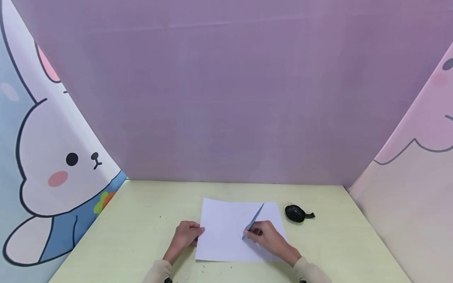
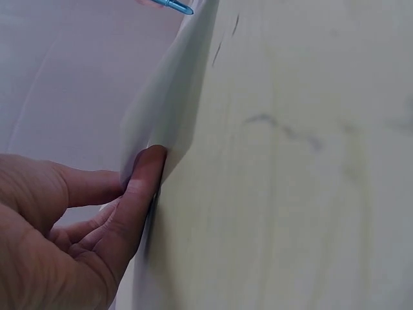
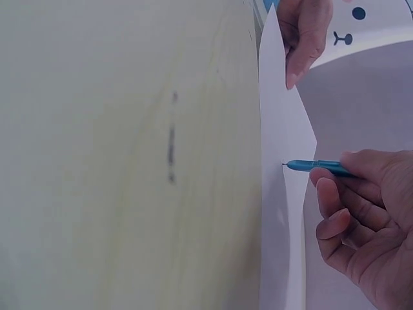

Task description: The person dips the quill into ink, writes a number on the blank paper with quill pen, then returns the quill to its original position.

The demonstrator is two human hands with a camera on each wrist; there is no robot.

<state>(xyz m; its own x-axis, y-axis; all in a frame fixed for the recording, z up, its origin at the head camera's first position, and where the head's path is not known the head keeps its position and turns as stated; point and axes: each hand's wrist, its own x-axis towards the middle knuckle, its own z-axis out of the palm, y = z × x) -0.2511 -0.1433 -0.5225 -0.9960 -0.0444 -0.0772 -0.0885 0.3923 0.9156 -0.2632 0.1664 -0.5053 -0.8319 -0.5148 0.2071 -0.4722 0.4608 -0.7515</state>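
Note:
A white sheet of paper (image 1: pixel 219 236) lies on the pale table, with a faint curved line drawn near its middle. My right hand (image 1: pixel 269 237) pinches a blue pen (image 1: pixel 255 218) between thumb and fingers. In the right wrist view the tip of the pen (image 3: pixel 316 165) meets the paper (image 3: pixel 274 129). At the sheet's left edge, my left hand (image 1: pixel 185 234) pinches the paper between thumb and fingers. The left wrist view shows that edge of the paper (image 2: pixel 171 103) lifted off the table, with a finger of the left hand (image 2: pixel 84 239) beneath it.
A black rounded object with a short stem-like end (image 1: pixel 295 213) lies right of the paper. Small dark marks dot the table (image 1: pixel 124 236). A purple wall (image 1: pixel 226 98) stands behind, with cartoon-printed panels (image 1: pixel 53 157) at the sides.

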